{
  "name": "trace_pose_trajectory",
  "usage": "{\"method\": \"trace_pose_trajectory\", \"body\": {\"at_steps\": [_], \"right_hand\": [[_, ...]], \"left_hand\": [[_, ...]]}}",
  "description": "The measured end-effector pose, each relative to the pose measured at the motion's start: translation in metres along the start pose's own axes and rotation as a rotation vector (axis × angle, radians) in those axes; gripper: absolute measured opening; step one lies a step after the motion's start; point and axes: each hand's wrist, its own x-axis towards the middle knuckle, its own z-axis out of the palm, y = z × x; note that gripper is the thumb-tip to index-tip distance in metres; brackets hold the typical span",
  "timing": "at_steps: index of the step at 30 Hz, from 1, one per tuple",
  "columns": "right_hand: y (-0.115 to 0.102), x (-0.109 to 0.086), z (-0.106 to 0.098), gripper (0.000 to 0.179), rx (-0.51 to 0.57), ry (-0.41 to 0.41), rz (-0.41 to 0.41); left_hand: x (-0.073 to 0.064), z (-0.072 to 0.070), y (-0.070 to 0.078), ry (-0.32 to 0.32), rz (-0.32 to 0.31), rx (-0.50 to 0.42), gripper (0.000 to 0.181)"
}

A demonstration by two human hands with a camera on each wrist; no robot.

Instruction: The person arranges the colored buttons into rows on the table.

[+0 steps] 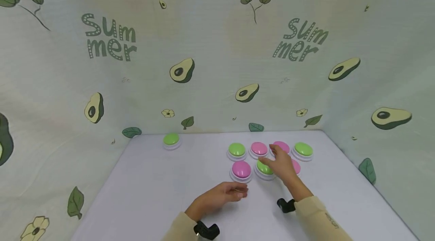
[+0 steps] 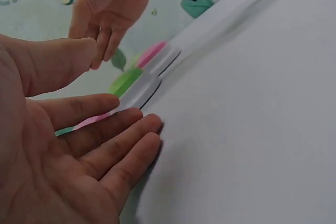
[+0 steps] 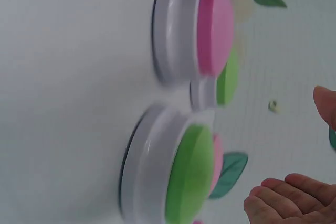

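Observation:
Round push buttons with white bases stand in a cluster on the table. My right hand point(image 1: 281, 163) hovers over the cluster, thumb and fingers spread apart, above the front-row green button point(image 1: 264, 168). Behind that hand are a pink button point(image 1: 281, 145) and another pink button point(image 1: 296, 166), both partly hidden. In front of the left pink button point(image 1: 241, 170) is my left hand point(image 1: 224, 195), fingers loosely extended and holding nothing. The left wrist view shows the left palm point(image 2: 63, 166) turned up. In the right wrist view, the right-hand fingers point(image 3: 289, 200) are apart from the green button point(image 3: 191, 177).
In the back row stand a green button point(image 1: 236, 149), a pink button point(image 1: 259, 148) and a rightmost green button point(image 1: 303, 149). Another green button point(image 1: 171, 139) stands alone at the far left edge of the white table point(image 1: 153, 180). A printed cloth point(image 1: 210, 44) hangs behind.

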Motion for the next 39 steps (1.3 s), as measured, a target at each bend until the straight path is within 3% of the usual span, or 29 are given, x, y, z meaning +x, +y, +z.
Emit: {"method": "trace_pose_trajectory", "body": {"at_steps": [5, 9, 15, 20, 25, 29, 34, 39], "right_hand": [[-0.040, -0.006, 0.049, 0.076, 0.145, -0.076, -0.071], [-0.061, -0.010, 0.088, 0.076, 0.204, -0.151, -0.129], [-0.079, -0.007, 0.133, 0.077, 0.312, -0.312, -0.133], [-0.085, -0.009, 0.156, 0.078, 0.332, -0.410, -0.139], [-0.088, -0.014, 0.162, 0.078, 0.306, -0.452, -0.170], [-0.088, -0.014, 0.164, 0.078, 0.294, -0.468, -0.165], [-0.088, -0.010, 0.170, 0.077, 0.285, -0.474, -0.166], [-0.087, -0.004, 0.171, 0.078, 0.246, -0.457, -0.179]], "left_hand": [[-0.021, -0.051, 0.003, 0.151, 0.010, 0.034, 0.036], [-0.036, -0.092, 0.004, 0.352, 0.004, 0.076, 0.040], [-0.050, -0.149, -0.003, 0.687, -0.074, 0.226, 0.047], [-0.054, -0.184, -0.012, 0.856, -0.128, 0.286, 0.060], [-0.046, -0.210, -0.015, 0.947, -0.167, 0.288, 0.073], [-0.039, -0.226, -0.015, 0.974, -0.200, 0.327, 0.077], [-0.035, -0.247, -0.020, 0.947, -0.275, 0.354, 0.083], [-0.027, -0.259, -0.031, 0.900, -0.298, 0.353, 0.088]]}}
